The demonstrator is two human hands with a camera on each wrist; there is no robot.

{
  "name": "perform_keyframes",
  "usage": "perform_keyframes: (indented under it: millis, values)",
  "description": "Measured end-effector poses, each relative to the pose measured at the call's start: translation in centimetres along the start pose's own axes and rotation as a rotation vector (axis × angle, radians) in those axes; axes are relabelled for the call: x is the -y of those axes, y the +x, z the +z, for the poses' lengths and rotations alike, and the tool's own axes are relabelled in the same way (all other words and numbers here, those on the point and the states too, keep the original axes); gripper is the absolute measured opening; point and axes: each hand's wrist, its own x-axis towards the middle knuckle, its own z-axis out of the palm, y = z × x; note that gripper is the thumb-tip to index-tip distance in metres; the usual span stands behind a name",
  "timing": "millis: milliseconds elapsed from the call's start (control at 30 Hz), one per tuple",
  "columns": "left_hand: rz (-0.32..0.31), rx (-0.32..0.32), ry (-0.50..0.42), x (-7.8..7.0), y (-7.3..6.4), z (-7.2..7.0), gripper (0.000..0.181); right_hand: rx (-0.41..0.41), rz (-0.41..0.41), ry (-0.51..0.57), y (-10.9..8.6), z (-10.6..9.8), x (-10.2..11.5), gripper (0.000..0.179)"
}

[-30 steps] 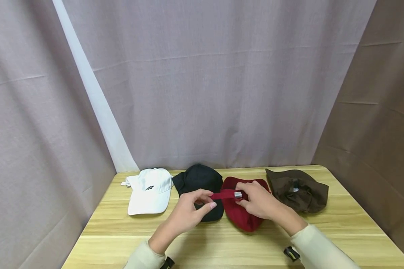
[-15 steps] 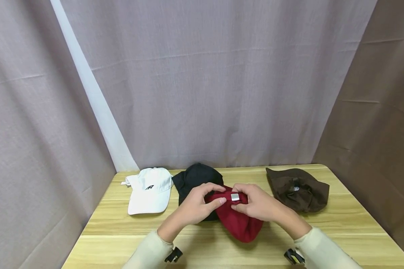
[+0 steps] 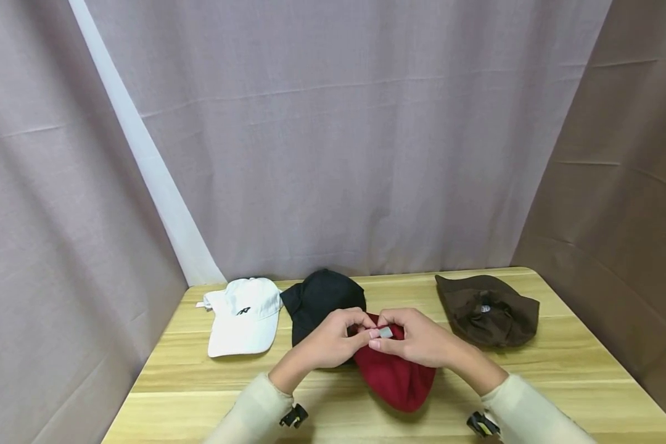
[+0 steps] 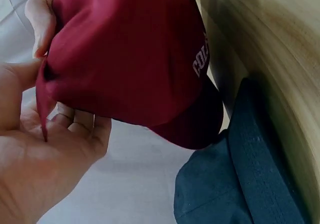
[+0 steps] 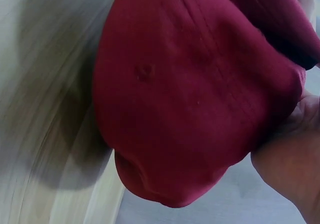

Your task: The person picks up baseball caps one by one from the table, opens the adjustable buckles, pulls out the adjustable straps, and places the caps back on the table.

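A dark red baseball cap (image 3: 398,383) is held up over the table by both hands, at the back strap. The strap's silver buckle (image 3: 385,332) shows between the fingertips. My left hand (image 3: 333,339) pinches the strap from the left; in the left wrist view a loose strap end (image 4: 43,111) hangs by that palm. From the right, my right hand (image 3: 419,340) grips the strap beside the buckle, thumb below. White lettering (image 4: 200,60) marks the cap's front. In the right wrist view the red crown hides most of the right hand's fingers.
A white cap (image 3: 245,320) lies at the left of the wooden table (image 3: 333,422). Partly behind the left hand and the red cap is a black cap (image 3: 323,302). A dark brown bucket hat (image 3: 491,314) lies at the right. Grey curtains (image 3: 333,154) stand behind.
The strap was stretched out leftward between the hands; now the hands have come together at the buckle. The red cap has lifted and moved toward me. The other hats have stayed put.
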Motion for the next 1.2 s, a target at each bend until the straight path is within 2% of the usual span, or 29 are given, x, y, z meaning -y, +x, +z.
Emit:
perform_keyframes:
  millis: [400,667,767,967,1200]
  values:
    - [0.025,-0.056,-0.064,-0.22,-0.27,0.04,0.014,-0.064,-0.068,-0.073,-0.16,-0.05,0.58,0.006]
    - [0.035,-0.064,-0.071,-0.24,-0.35,0.09,0.015,-0.081,-0.087,-0.132,-0.27,0.03,0.82,0.005]
    - [0.026,-0.071,-0.079,-0.28,-0.44,0.06,0.015,-0.087,-0.100,-0.150,-0.23,0.03,0.68,0.012]
    - [-0.015,-0.078,-0.103,-0.07,-0.65,-0.04,0.014,-0.065,-0.102,-0.100,-0.33,-0.32,0.27,0.021]
    - [-0.009,-0.076,-0.116,0.22,-0.67,-0.09,0.016,-0.058,-0.119,-0.069,-0.34,-0.46,0.03,0.022]
